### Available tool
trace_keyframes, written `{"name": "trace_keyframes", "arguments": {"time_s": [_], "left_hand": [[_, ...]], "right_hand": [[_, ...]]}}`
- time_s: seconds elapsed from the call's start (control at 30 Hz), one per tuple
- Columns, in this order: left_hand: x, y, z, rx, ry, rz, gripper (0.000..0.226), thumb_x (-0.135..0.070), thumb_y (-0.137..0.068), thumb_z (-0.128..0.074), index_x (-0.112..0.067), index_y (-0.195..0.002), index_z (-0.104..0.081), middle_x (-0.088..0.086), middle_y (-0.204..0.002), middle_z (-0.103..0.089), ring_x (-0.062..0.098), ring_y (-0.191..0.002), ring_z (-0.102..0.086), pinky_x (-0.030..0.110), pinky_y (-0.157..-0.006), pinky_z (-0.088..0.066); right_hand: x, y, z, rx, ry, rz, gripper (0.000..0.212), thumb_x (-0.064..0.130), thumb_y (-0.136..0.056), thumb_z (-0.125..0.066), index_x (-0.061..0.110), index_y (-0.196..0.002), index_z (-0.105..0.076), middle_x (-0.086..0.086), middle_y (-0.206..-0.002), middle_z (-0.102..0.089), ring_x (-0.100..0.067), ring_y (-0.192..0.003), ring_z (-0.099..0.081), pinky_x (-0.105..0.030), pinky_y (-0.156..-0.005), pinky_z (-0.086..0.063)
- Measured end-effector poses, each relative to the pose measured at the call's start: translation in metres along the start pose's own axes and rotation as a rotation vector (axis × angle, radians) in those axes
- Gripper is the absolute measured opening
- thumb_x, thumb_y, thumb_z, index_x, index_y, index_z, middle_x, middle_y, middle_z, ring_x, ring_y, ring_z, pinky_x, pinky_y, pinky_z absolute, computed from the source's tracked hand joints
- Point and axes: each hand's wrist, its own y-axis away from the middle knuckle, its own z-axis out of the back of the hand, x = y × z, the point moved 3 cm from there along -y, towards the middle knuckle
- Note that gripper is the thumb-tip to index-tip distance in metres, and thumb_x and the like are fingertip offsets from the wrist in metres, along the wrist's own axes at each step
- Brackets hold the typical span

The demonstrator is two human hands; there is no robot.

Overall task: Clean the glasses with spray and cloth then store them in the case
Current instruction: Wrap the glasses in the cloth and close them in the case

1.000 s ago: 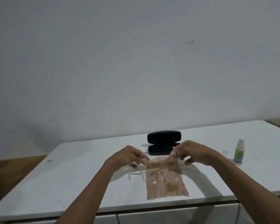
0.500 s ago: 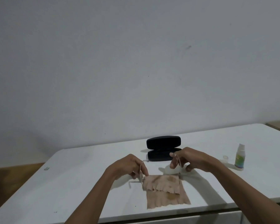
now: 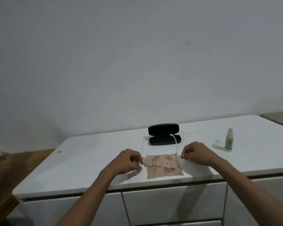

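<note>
The clear-framed glasses (image 3: 175, 142) stand on the white table (image 3: 91, 160), temples unfolded and pointing toward the case. A stained beige cloth (image 3: 160, 161) is folded over their front, hiding the lenses. My left hand (image 3: 129, 162) has curled fingers that pinch the left corner of the glasses at the cloth's edge. My right hand (image 3: 196, 154) hovers loosely curled just right of the right hinge, with a small gap. The black case (image 3: 163, 136) lies open behind the glasses. The spray bottle (image 3: 228, 139) stands upright at the right.
A small clear cap (image 3: 216, 141) lies beside the spray bottle. The table's front edge runs just below the cloth, with white drawers (image 3: 170, 203) underneath. A plain wall rises behind the table. Wooden floor shows at the left.
The cloth's far half has been folded over the front of the glasses. The temples now stand unfolded toward the case, and my right hand has drawn away from the frame.
</note>
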Motion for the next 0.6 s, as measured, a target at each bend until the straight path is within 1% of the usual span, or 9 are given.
{"name": "trace_keyframes", "arguments": {"time_s": [0.07, 0.13, 0.17, 0.23, 0.33, 0.47, 0.5, 0.53, 0.6], "left_hand": [[-0.011, 0.009, -0.007, 0.038, 0.015, -0.021, 0.013, -0.023, -0.071, -0.085, -0.026, -0.082, -0.080, 0.001, -0.082, -0.075, 0.007, -0.071, -0.059, 0.024, -0.069, -0.050], [-0.021, 0.015, -0.015, 0.055, -0.002, -0.037, 0.016, -0.029, -0.069, -0.089, -0.029, -0.083, -0.081, -0.003, -0.080, -0.074, 0.003, -0.072, -0.059, 0.020, -0.069, -0.048], [-0.024, 0.017, -0.019, 0.056, -0.017, -0.042, 0.017, -0.030, -0.068, -0.089, -0.029, -0.084, -0.082, -0.006, -0.080, -0.073, 0.002, -0.072, -0.060, 0.019, -0.069, -0.047], [-0.028, 0.018, -0.023, 0.043, -0.039, -0.041, 0.018, -0.029, -0.069, -0.089, -0.028, -0.085, -0.082, -0.006, -0.083, -0.074, 0.002, -0.073, -0.059, 0.018, -0.069, -0.046], [-0.030, 0.020, -0.023, 0.016, -0.071, -0.043, 0.013, -0.024, -0.073, -0.087, -0.024, -0.085, -0.082, -0.008, -0.084, -0.072, 0.000, -0.074, -0.059, 0.014, -0.069, -0.044], [-0.030, 0.023, -0.025, -0.032, -0.120, -0.077, 0.007, -0.022, -0.079, -0.083, -0.021, -0.086, -0.082, -0.012, -0.084, -0.069, 0.000, -0.074, -0.059, 0.007, -0.065, -0.040], [-0.029, 0.024, -0.026, -0.042, -0.140, -0.091, 0.007, -0.024, -0.080, -0.081, -0.022, -0.086, -0.082, -0.013, -0.084, -0.068, 0.001, -0.075, -0.060, 0.007, -0.065, -0.041], [-0.028, 0.024, -0.027, -0.050, -0.159, -0.105, 0.006, -0.025, -0.081, -0.080, -0.022, -0.086, -0.082, -0.013, -0.085, -0.068, 0.002, -0.075, -0.060, 0.011, -0.066, -0.044], [-0.026, 0.024, -0.028, -0.063, -0.182, -0.120, 0.005, -0.026, -0.082, -0.077, -0.023, -0.084, -0.080, -0.011, -0.087, -0.069, 0.005, -0.076, -0.062, 0.022, -0.070, -0.053]], "right_hand": [[0.006, 0.012, -0.004, 0.033, 0.025, 0.056, 0.011, 0.025, -0.083, -0.079, 0.032, -0.074, -0.078, 0.009, -0.080, -0.075, -0.005, -0.079, -0.068, -0.016, -0.066, -0.046], [0.012, 0.022, -0.007, 0.087, 0.042, 0.094, 0.005, 0.030, -0.077, -0.085, 0.035, -0.079, -0.082, 0.013, -0.080, -0.076, 0.001, -0.079, -0.067, -0.015, -0.068, -0.046], [0.015, 0.026, -0.009, 0.108, 0.049, 0.104, 0.009, 0.033, -0.074, -0.088, 0.036, -0.079, -0.082, 0.015, -0.078, -0.074, 0.004, -0.076, -0.065, -0.015, -0.068, -0.045], [0.019, 0.031, -0.010, 0.122, 0.069, 0.106, 0.014, 0.036, -0.069, -0.091, 0.039, -0.080, -0.082, 0.015, -0.079, -0.073, 0.004, -0.074, -0.063, -0.015, -0.066, -0.043], [0.022, 0.034, -0.012, 0.128, 0.142, 0.122, 0.014, 0.036, -0.072, -0.089, 0.042, -0.082, -0.081, 0.014, -0.087, -0.072, -0.004, -0.080, -0.064, -0.016, -0.067, -0.044], [0.024, 0.035, -0.015, 0.079, 0.251, 0.191, 0.011, 0.033, -0.080, -0.083, 0.039, -0.089, -0.081, 0.016, -0.084, -0.068, 0.000, -0.074, -0.060, -0.011, -0.066, -0.042], [0.024, 0.034, -0.016, 0.068, 0.259, 0.201, 0.010, 0.033, -0.081, -0.081, 0.037, -0.091, -0.082, 0.016, -0.084, -0.067, 0.001, -0.075, -0.060, -0.010, -0.066, -0.041], [0.024, 0.034, -0.017, 0.066, 0.260, 0.207, 0.010, 0.033, -0.083, -0.080, 0.036, -0.092, -0.082, 0.018, -0.082, -0.066, 0.001, -0.075, -0.060, -0.009, -0.066, -0.041], [0.025, 0.034, -0.018, 0.076, 0.256, 0.208, 0.007, 0.032, -0.085, -0.078, 0.035, -0.091, -0.080, 0.021, -0.078, -0.064, 0.002, -0.074, -0.060, -0.008, -0.064, -0.039]]}}
